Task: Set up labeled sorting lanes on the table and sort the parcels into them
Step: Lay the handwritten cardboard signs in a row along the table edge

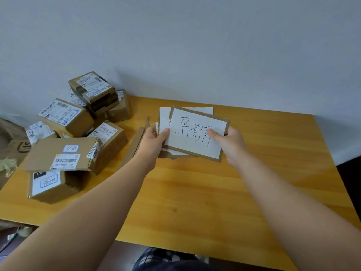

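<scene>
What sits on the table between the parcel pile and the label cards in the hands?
Head view: a loose cardboard strip lies on the table between the parcel pile and the label cards, partly behind the left hand.

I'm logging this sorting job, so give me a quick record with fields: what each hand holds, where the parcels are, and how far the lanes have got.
left hand: grips the left edge of the stack of label cards
right hand: grips the right edge of the top card
top card: white paper on cardboard, handwritten characters, held above the table
parcels: heaped at the table's left end, unsorted
cardboard strips: beside the heap
lanes: none laid out yet
</scene>
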The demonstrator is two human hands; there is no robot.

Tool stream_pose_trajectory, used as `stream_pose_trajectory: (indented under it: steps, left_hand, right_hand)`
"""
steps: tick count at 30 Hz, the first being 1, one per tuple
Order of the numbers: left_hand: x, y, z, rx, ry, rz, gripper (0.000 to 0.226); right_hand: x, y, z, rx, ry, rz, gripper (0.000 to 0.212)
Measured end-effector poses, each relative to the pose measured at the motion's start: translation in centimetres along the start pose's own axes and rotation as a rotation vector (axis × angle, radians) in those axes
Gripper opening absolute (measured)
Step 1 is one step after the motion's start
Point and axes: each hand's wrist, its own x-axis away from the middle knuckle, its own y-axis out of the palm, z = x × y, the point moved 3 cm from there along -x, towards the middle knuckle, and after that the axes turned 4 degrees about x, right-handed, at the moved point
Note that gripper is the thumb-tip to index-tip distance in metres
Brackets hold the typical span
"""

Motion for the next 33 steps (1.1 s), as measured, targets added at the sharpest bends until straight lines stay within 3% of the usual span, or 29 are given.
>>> stream_pose_trajectory:
  steps: [7, 14, 17, 22, 27, 33]
  left_hand:
    - [-2.9, -2.4, 1.6, -0.209, -0.025, 0.118, 0.022]
    - [-6.6, -5.5, 2.8, -0.211, -0.018, -0.116, 0.048]
    - [-8.4, -6.1, 3.4, -0.2, -0.009, -0.141, 0.05]
    - [-11.6, -7.0, 3.3, -0.333, -0.05, -0.155, 0.047]
    - [-14.4, -8.6, 1.5, -0.438, -0.151, -0.147, 0.043]
    - [-17.1, -8.2, 0.7, -0.395, -0.206, -0.145, 0.039]
  right_hand:
    - [-1.7, 2.1, 0.7, 0.068, 0.044, -0.072, 0.021]
    - [-4.8, 5.6, 2.3, 0.086, 0.163, -0.187, 0.035]
    - [-6.4, 7.2, 2.6, 0.078, 0.197, -0.197, 0.035]
    - [-9.3, 8.1, 2.6, 0.182, 0.297, -0.072, 0.045]
    - [-11.9, 7.8, 1.7, -0.046, 0.348, 0.045, 0.042]
    - [-16.4, 8.7, 0.6, -0.098, 0.321, 0.093, 0.041]
